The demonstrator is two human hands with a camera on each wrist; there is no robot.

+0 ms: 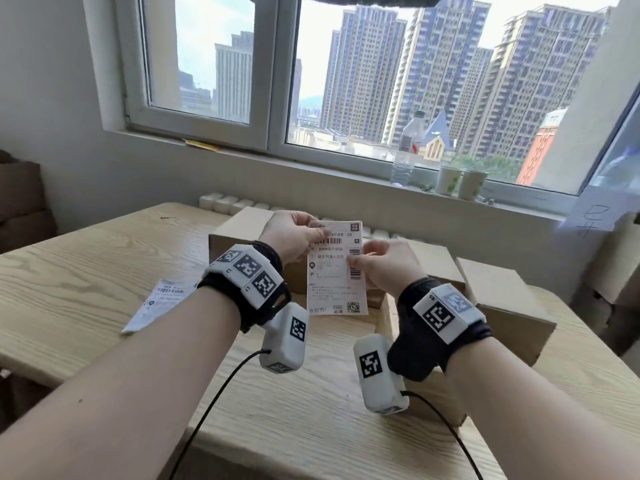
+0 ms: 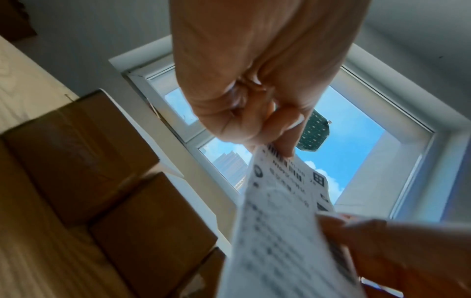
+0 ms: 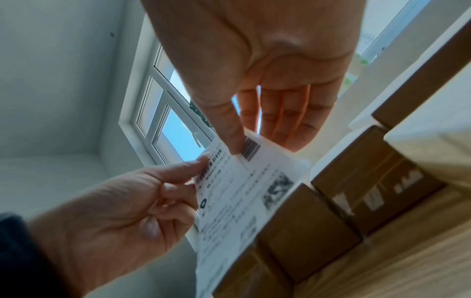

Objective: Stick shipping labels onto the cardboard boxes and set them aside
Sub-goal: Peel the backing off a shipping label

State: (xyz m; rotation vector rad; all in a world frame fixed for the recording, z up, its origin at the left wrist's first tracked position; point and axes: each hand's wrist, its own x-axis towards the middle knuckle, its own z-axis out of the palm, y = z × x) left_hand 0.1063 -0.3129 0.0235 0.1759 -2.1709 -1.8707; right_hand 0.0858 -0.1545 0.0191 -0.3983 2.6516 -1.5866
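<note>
Fingers, left hand [image 1: 294, 237]: thumb and fingers pinch the top left corner of the shipping label [image 1: 336, 271], the other fingers curled behind the sheet.

Fingers, right hand [image 1: 388, 265]: thumb pressed on the printed face at the right edge, beside the side barcode; fingers lie straight behind the sheet, so the edge is pinched between them.

Shipping label: held upright in the air between both my hands, print toward me, above the tabletop [image 1: 104, 258] and in front of the cardboard boxes. Whether the backing is already parting from it I cannot tell.

Cardboard boxes: one behind my left hand [image 1: 242, 223], one on the right [image 1: 502, 292], more between and near them; all rest on the tabletop. None shows a label on the faces I can see.

Loose sheet [image 1: 157, 303]: a second printed sheet, flat on the tabletop to my left.

Step in hand, as I judge it: readying the label for sticking, probably working the backing loose at the edge.

Next move calls for: a clean peel without creasing, then laying the label flat and square on a box top.
</note>
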